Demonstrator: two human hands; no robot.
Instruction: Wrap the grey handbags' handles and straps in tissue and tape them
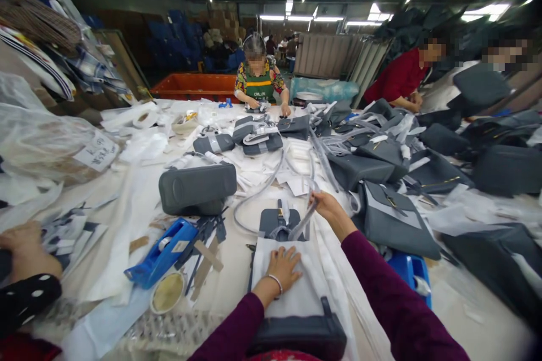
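Observation:
A dark grey bag [298, 334] lies in front of me, largely covered by a white sheet [292, 302]. My left hand [283, 272] rests flat on that sheet with its fingers spread. Beyond the sheet shows the bag's flap [267, 220] with a gold-coloured buckle. Held up to the right of the flap, a strap in a clear plastic sleeve [305, 220] is pinched in my right hand [328, 207]. The wrapped strap loops away to the left and behind the flap.
Left of the bag are a blue tape dispenser [163, 251], a round tub [167, 292] and another grey bag [197, 186]. More grey bags [393, 220] pile up on the right. A co-worker [259, 82] works across the table; another person's hand [27, 254] is at left.

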